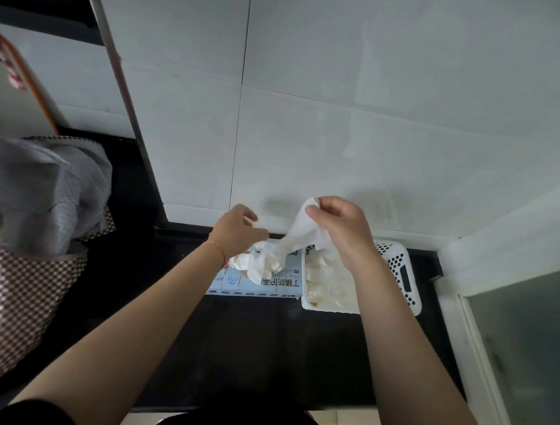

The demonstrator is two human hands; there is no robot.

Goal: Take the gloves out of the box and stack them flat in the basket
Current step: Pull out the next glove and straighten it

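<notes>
Far left, a checked bag stuffed with grey cloth, well apart from the action on the dark counter. Moving in: left hand over the glove box, fingers curled in and pinching the lower end of a white glove just above the box's opening. More gloves bunched up and spilling from that opening, the stretched one apparently tangled among them. Lifted glove slanting up and to the right, taut between both hands. Right hand higher, thumb and fingers clamped on the cuff end, held above the white perforated basket. Basket touching the box's right side, a pale heap of gloves already lying inside, partly hidden by the right forearm.

Step in hand, by the look of it: mid-extraction, pulling one glove free and straightening it out, with plenty in the basket and more to go. Next move likely calls for releasing the lower end cleanly without dragging the bunched clump out, then carrying the glove right and laying it flat on the heap, smoothing rather than dropping. Risk: a crumpled landing, or neighbours tumbling onto the counter.
</notes>
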